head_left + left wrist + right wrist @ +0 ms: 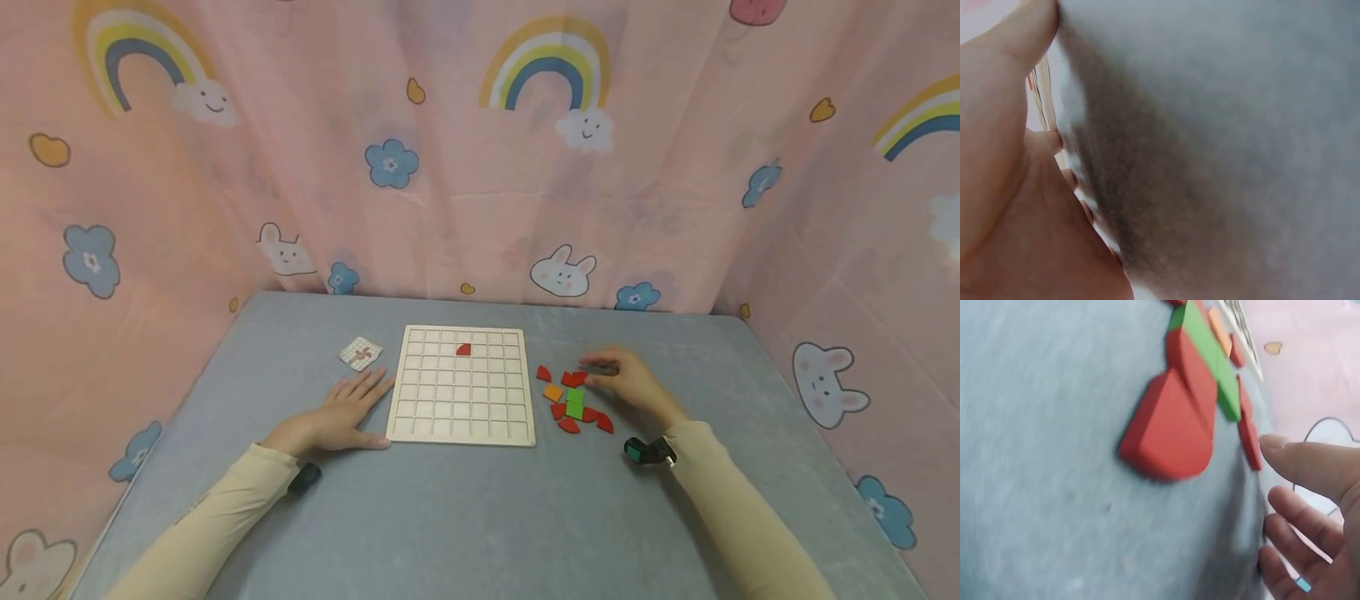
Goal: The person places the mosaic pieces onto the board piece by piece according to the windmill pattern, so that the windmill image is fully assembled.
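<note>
Card details too small to tell, left sleeve cut off below

On my gray table lie a pale gridded board, a small patterned card to its left, and red pieces, green pieces and an orange piece to its right; my left hand rests alongside.

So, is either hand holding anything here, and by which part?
Nothing is held: left hand rests at the board, right hand is open near red pieces.

Right hand near red pieces, green pieces, grey table
</note>
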`<state>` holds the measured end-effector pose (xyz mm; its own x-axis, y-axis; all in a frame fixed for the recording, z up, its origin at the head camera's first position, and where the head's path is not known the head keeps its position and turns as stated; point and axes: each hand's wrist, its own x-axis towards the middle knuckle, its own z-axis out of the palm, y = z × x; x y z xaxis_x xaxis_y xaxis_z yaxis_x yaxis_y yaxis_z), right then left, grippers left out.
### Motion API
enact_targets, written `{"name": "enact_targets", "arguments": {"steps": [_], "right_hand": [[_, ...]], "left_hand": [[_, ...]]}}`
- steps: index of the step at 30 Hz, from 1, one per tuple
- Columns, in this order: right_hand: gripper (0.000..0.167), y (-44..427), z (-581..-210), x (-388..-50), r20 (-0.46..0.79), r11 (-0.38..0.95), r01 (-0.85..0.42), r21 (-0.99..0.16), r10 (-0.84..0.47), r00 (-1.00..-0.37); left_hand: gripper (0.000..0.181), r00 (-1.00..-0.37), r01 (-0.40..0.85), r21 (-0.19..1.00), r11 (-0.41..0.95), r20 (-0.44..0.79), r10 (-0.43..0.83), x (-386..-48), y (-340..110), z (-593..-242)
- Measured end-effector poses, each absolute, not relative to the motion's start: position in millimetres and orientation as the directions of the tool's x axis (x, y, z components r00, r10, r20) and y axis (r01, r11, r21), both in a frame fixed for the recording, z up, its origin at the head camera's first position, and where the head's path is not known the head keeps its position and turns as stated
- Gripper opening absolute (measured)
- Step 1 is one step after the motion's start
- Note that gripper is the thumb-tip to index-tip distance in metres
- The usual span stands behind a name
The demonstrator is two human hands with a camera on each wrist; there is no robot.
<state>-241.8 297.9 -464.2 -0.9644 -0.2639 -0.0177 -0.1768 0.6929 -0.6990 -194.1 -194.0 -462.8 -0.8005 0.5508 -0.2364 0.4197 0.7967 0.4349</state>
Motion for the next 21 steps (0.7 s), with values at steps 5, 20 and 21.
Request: {"name": "enact_targets", "arguments": {"steps": [5, 20, 21], "right_hand": [[0.035, 302.1, -467.0, -243.2, -0.016, 0.709, -0.207, -0.674, -0.295, -0.955], [0.033, 301.9, -466.5, -246.8, -0.044, 0.721, -0.230, -0.654, -0.340, -0.939], [0.032, 301.4, -466.0, -247.2, -0.041, 0.719, -0.239, -0.653, -0.349, -0.936]], "left_hand": [[0.101, -0.801, 0.420, 0.433, 0.797, -0.236, 0.550, -192.6, -193.3, -461.3], [0.101, -0.796, 0.427, 0.456, 0.781, -0.220, 0.564, -192.0, -192.5, -460.3], [0.101, -0.797, 0.429, 0.457, 0.779, -0.216, 0.565, -192.0, -192.8, -460.2]]}}
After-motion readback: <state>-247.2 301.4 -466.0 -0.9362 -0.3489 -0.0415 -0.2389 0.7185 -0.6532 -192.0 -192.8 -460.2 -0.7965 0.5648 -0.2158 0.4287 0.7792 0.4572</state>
